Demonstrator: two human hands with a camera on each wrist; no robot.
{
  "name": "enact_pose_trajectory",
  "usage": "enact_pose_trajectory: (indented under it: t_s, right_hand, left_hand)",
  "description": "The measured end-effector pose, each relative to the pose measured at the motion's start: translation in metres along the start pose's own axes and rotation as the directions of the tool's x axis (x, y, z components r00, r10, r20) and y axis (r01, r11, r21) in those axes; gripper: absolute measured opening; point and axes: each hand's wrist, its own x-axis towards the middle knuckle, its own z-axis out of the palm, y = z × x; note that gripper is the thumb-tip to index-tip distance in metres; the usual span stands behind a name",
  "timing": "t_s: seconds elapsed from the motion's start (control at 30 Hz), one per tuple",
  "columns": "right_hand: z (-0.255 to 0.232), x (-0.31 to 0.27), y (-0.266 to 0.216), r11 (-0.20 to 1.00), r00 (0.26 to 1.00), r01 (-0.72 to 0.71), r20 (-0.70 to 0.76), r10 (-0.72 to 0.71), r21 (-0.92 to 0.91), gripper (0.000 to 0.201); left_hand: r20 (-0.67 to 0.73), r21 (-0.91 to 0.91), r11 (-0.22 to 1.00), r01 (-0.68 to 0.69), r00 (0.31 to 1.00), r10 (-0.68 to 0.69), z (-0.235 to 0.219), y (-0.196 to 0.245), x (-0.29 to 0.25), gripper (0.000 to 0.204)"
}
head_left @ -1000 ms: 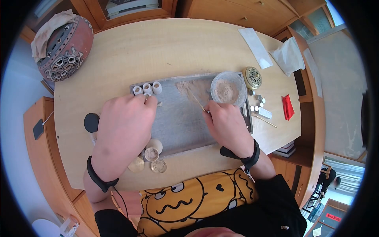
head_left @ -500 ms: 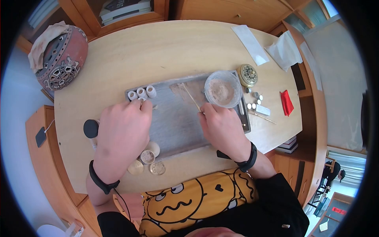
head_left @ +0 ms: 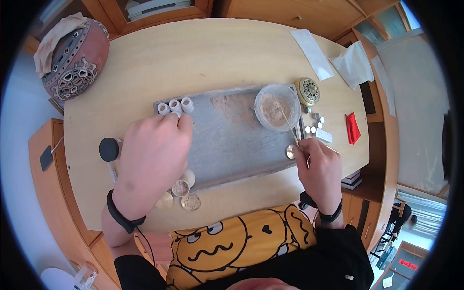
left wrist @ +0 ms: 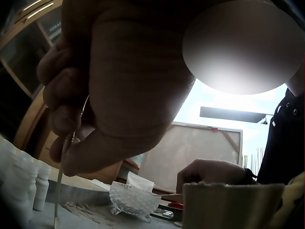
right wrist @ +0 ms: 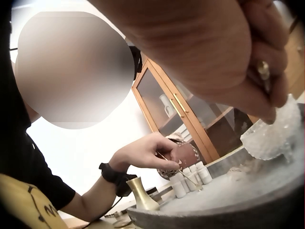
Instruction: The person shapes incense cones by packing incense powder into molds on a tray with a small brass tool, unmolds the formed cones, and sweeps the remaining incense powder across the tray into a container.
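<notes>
My left hand (head_left: 157,154) pinches a thin rod (left wrist: 61,186) beside several small white bottles (head_left: 174,105) at the tray's left end. In the left wrist view, the rod's lower end is close over the tray. At the right, my right hand (head_left: 321,162) pinches a slender gold-coloured stick (head_left: 291,127) between thumb and fingers. That stick slants into a clear textured bowl (head_left: 257,115) of pale brown powder (head_left: 273,107), its tip at the powder. Both vessels' contents stand on or over a grey tray (head_left: 227,150), with more powder spread (head_left: 229,107) near its back edge.
An open powder container (head_left: 181,187) and two round lids (head_left: 191,202) sit near the front left. A dark-lidded jar (head_left: 109,149) is left of my hand. Beyond the bowl are a pierced brass burner (head_left: 308,91), small pots (head_left: 316,116) and a red pouch (head_left: 352,128). A large pierced pot (head_left: 79,60) stands back left.
My right hand has moved right, carrying the stick's tip from the powder on the tray into the bowl. A round brass piece now shows beside that hand. The left hand keeps its place.
</notes>
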Motion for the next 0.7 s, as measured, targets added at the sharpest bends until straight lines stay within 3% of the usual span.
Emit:
enact_pose_trajectory:
  t_s: [0.13, 0.2, 0.23, 0.33, 0.53, 0.7]
  right_hand:
    - [-0.007, 0.003, -0.012, 0.999, 0.996, -0.015, -0.085, 0.018, 0.045, 0.012]
    - [-0.010, 0.005, -0.020, 0.973, 0.998, 0.053, 0.020, -0.059, 0.224, 0.012]
    - [-0.007, 0.006, -0.020, 0.973, 0.998, 0.051, 0.017, -0.057, 0.223, 0.012]
    - [0.007, 0.016, -0.021, 0.958, 0.956, 0.122, 0.228, -0.183, 0.259, 0.011]
    - [0.040, 0.039, -0.033, 0.939, 0.961, 0.085, 0.221, -0.165, 0.334, 0.012]
    - [0.060, 0.054, -0.044, 0.955, 0.976, 0.118, 0.143, -0.162, 0.272, 0.013]
  left_hand:
    - [-0.005, -0.082, 0.997, 0.016, 1.000, -0.016, -0.003, -0.006, -0.002, 0.011]
    - [0.010, -0.070, 0.997, 0.019, 1.000, -0.018, -0.007, -0.009, -0.004, 0.010]
    - [0.025, -0.058, 0.998, 0.021, 0.999, -0.020, -0.010, -0.010, -0.004, 0.010]
    - [0.017, -0.087, 0.995, 0.058, 0.998, -0.057, -0.019, -0.010, -0.007, 0.009]
    - [0.028, -0.043, 0.997, 0.068, 0.997, -0.066, -0.020, -0.012, -0.007, 0.011]
    - [0.021, -0.066, 0.997, 0.050, 0.999, -0.049, -0.022, -0.010, -0.006, 0.012]
